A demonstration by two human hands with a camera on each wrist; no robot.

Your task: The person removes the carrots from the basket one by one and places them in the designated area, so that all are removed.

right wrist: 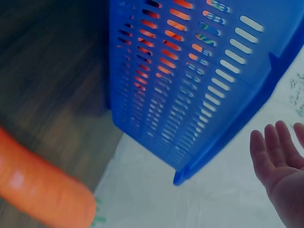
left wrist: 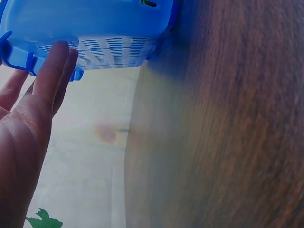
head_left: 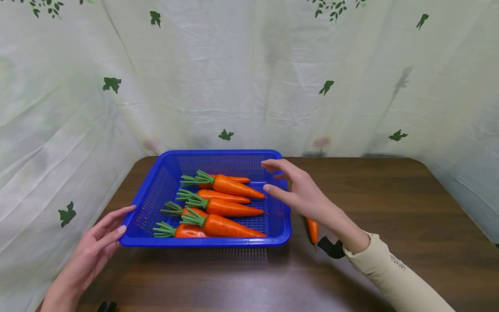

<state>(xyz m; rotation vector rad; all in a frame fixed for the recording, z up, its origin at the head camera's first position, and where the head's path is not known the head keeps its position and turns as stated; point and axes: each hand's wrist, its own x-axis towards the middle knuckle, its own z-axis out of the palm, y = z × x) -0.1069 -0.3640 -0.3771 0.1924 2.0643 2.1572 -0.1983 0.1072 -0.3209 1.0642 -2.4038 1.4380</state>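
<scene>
A blue plastic basket (head_left: 206,241) holds several orange carrots (head_left: 230,186) with green stem ends, lying side by side with their tips to the right. At its front left corner, my left hand (head_left: 95,242) touches the rim and outer wall with extended fingers; in the left wrist view the fingers (left wrist: 50,76) lie along the slotted side. My right hand (head_left: 294,184) hovers at the right rim, fingers spread and holding nothing. Under the right forearm, another carrot (head_left: 312,229) lies on the table, partly hidden; the right wrist view shows an orange carrot (right wrist: 45,185) up close.
A brown wooden table (head_left: 390,208) carries everything. Pale curtains (head_left: 234,78) with green leaf and bird prints hang behind and on both sides. Near the right wrist is a black strap-like piece (head_left: 331,248), and a small black object (head_left: 107,307) shows at the bottom left.
</scene>
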